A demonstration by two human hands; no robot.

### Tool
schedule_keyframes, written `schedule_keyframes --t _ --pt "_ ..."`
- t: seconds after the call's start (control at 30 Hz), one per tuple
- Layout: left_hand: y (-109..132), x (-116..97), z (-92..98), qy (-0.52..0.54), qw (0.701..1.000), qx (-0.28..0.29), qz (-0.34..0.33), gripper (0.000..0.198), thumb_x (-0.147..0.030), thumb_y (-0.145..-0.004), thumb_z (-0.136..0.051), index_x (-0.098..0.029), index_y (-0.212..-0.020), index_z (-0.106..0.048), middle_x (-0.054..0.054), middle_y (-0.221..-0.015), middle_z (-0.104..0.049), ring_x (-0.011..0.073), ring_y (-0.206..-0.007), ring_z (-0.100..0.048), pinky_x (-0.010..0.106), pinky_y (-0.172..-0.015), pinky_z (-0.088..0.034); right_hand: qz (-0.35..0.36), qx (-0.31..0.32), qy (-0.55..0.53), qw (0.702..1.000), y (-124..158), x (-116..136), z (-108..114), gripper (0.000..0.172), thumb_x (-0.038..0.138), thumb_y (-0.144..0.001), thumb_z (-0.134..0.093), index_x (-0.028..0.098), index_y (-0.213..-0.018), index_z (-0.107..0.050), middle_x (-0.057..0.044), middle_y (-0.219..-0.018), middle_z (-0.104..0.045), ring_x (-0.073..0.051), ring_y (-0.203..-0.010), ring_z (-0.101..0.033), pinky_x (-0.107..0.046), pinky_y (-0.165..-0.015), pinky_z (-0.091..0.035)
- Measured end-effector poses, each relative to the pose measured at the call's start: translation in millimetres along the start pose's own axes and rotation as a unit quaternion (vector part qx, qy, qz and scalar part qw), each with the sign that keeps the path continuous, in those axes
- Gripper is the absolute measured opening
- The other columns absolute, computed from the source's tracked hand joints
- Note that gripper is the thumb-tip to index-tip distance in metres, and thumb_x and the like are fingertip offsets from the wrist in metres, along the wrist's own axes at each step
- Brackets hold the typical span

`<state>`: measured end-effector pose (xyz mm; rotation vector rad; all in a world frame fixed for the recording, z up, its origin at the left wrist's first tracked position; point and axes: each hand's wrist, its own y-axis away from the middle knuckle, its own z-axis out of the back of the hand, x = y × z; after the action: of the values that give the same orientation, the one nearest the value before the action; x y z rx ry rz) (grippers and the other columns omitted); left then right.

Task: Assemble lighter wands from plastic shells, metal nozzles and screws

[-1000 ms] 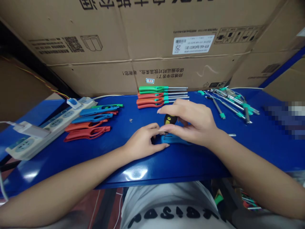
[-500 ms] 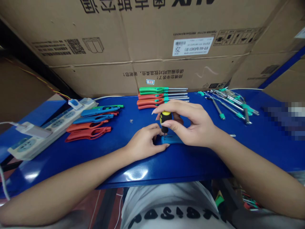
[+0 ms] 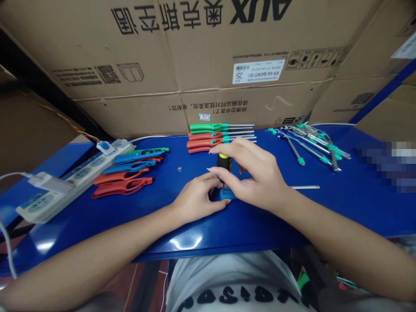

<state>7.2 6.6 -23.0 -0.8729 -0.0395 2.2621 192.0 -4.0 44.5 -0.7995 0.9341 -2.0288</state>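
Observation:
A blue long-nosed lighter (image 3: pixel 228 194) lies on the table, its metal tube (image 3: pixel 305 187) sticking out to the right beyond my right wrist. My left hand (image 3: pixel 199 196) is closed on the lighter's left end, thumb at the near side and fingers at the far side. In my right hand (image 3: pixel 251 173) is a stubby black-and-yellow screwdriver (image 3: pixel 224 162), gripped between thumb and fingers. It stands upright, with its shaft reaching down to the blue handle. The right hand hides the lighter's middle, and the screw under the tip cannot be made out.
Assembled lighters (image 3: pixel 208 136) lie stacked at the back. Several coloured handle shells (image 3: pixel 125 186) rest beside a power strip (image 3: pixel 81 173) on the left. Small screws (image 3: pixel 180 169) lie left of centre. Metal tubes with wires (image 3: pixel 312 145) are piled at right. A cardboard box (image 3: pixel 156 65) stands behind.
The view has shifted slightly, showing more of the box. My right hand has turned a little around the screwdriver, and more of the metal tube shows at its right. Both grips remain.

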Motion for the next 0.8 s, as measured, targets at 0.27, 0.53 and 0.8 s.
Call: schedule_keyframes --t 0.27,0.53,0.8 --pt "-2 -5 2.5 -0.002 1.000 0.011 0.012 0.025 -0.033 -0.080 -0.075 -0.017 -0.098 -0.067 0.006 -0.093 -0.071 0.0235 -0.086 -0.067 0.034 -0.075 -0.053 -0.024 0.008 -0.002 1.000 4 12 -4 0.025 0.033 -0.096 -0.061 0.018 -0.116 -0.066 -0.008 -0.098 -0.070 -0.019 -0.086 -0.066 -0.031 -0.071 -0.054" --pt "3 -21 43.7 -0.142 0.982 0.108 0.058 0.023 -0.032 -0.079 -0.076 -0.024 -0.100 -0.073 0.001 -0.093 -0.070 0.0209 -0.080 -0.068 0.029 -0.064 -0.048 -0.125 -0.086 -0.027 0.988 -13 -20 33 0.026 0.039 -0.095 -0.060 0.024 -0.116 -0.065 -0.006 -0.108 -0.068 -0.020 -0.083 -0.066 -0.034 -0.072 -0.055" --pt "9 -35 54.9 -0.224 0.962 0.152 0.039 0.042 -0.031 -0.086 -0.070 -0.023 -0.127 -0.064 0.008 -0.114 -0.069 0.0277 -0.101 -0.068 0.036 -0.082 -0.054 -0.225 0.092 0.269 0.932 -2 -98 76 0.019 0.033 -0.093 -0.057 0.020 -0.105 -0.065 -0.013 -0.104 -0.069 -0.032 -0.100 -0.064 -0.043 -0.088 -0.049"
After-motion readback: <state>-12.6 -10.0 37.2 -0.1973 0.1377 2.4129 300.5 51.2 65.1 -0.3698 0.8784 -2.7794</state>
